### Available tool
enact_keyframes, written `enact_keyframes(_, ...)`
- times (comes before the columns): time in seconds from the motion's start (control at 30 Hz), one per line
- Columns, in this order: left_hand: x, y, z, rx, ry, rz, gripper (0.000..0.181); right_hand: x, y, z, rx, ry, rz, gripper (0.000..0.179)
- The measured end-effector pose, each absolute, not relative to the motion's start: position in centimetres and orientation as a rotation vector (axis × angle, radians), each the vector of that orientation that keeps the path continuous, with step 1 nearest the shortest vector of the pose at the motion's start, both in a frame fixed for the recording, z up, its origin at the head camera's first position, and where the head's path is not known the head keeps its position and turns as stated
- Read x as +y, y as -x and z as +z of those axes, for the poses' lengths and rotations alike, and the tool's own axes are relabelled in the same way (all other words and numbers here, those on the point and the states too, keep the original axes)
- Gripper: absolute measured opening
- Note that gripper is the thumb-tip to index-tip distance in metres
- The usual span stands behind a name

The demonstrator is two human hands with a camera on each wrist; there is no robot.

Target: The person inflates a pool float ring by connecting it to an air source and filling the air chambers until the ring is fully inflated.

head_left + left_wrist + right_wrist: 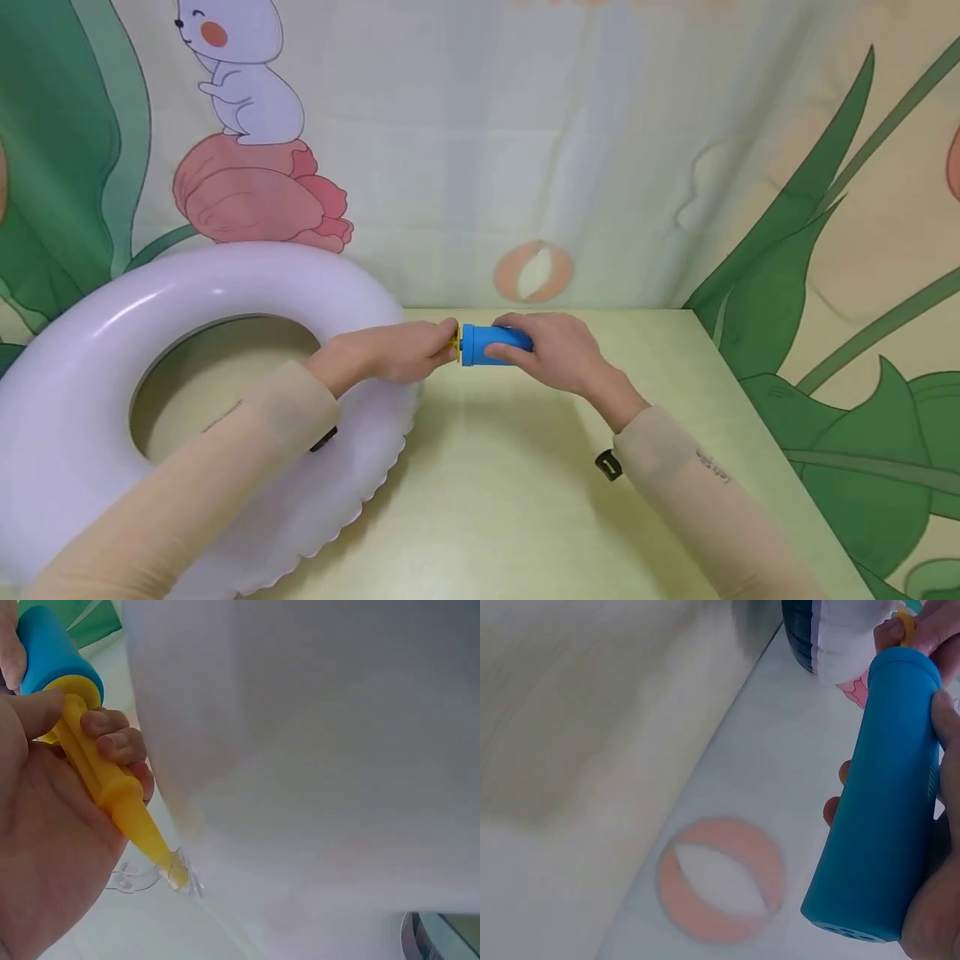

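Observation:
A blue and yellow hand pump (pixel 480 345) is held level between both hands. My left hand (pixel 408 352) grips its yellow nozzle end (pixel 94 765), with thumb and fingers curled round it. In the left wrist view, the nozzle's tip sits in the clear valve (pixel 174 868) of a white inflatable swim ring (pixel 300 750). My right hand (pixel 564 352) wraps round the blue barrel (pixel 881 795), whose far end shows small holes. The barrel lies close against the yellow collar. The ring looks rounded and full, leaning at the left under my left forearm.
The pale yellow-green table (pixel 510 500) stretches beneath both hands. A printed curtain (pixel 465 150) with a rabbit and leaves hangs behind the table and along its right side. A black strap piece (pixel 608 465) sticks out near my right cuff.

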State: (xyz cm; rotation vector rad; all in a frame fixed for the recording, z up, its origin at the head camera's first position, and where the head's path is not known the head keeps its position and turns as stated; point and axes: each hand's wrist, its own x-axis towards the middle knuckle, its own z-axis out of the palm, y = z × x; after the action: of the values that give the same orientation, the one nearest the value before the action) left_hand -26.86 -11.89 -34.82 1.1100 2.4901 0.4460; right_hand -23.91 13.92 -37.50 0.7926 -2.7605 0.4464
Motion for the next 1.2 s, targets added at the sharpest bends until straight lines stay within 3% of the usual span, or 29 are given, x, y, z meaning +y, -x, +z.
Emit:
enact_keyframes(0.2, -12.4, 27.5, -34.8, 2.513, -1.032, 0.451, 0.021, 15.2, 24.3, -36.5, -2.798, -0.764, 0.413, 0.049)
enact_keyframes(0.73, -12.7, 27.9, -35.3, 2.510, -1.034, 0.490, 0.021, 26.5, 23.5, -35.8, -2.890, -0.650, 0.467, 0.052)
enact_keyframes(0.9, -12.3, 27.9, -35.5, 2.492, -1.062, 0.519, 0.020, 25.6, 23.6, -36.0, -2.857, -0.662, 0.392, 0.054)
enact_keyframes(1.2, -11.3, 27.6, -35.4, 2.468, -1.086, 0.515, 0.016, 19.2, 24.4, -36.7, -2.777, -0.782, 0.349, 0.046)
